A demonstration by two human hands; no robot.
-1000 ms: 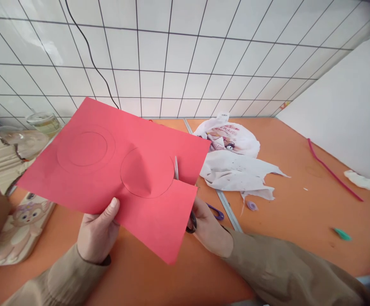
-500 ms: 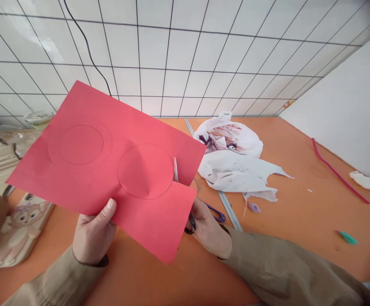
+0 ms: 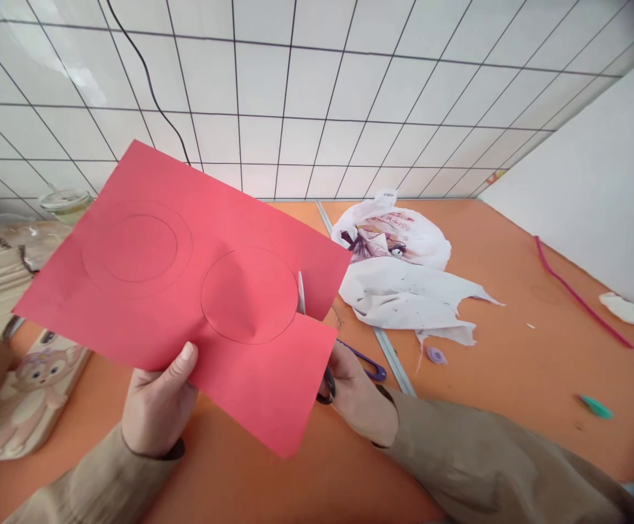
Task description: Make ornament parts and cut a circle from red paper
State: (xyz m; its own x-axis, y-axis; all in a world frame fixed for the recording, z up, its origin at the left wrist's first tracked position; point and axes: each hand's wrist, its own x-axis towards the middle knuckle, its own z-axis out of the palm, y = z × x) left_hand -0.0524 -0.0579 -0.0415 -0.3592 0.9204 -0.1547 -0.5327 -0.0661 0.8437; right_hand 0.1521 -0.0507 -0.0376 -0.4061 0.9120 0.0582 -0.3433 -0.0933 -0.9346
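Observation:
A large red paper sheet (image 3: 229,225) is held up above the orange table, with drawn circles on it: one ring inside another at left, a single circle nearer the right. My left hand (image 3: 161,400) pinches its lower edge, thumb on top and fingers hidden behind. My right hand (image 3: 360,393) grips scissors (image 3: 326,387) by the dark handle, mostly underneath the paper. One pale blade shows above the sheet at the right edge of the single circle, where a cut runs in from the paper's right side.
White plastic bags (image 3: 398,284) lie behind and right of the paper. Nearby are a purple-handled tool (image 3: 371,367), a small purple roll (image 3: 435,355), a pink strip (image 3: 579,295) and a green piece (image 3: 596,406). A cartoon-figure board (image 3: 33,397) and lidded jar (image 3: 66,204) stand left.
The paper's lower corner and my left hand have shifted very slightly. The scissors and my right hand look nearly the same.

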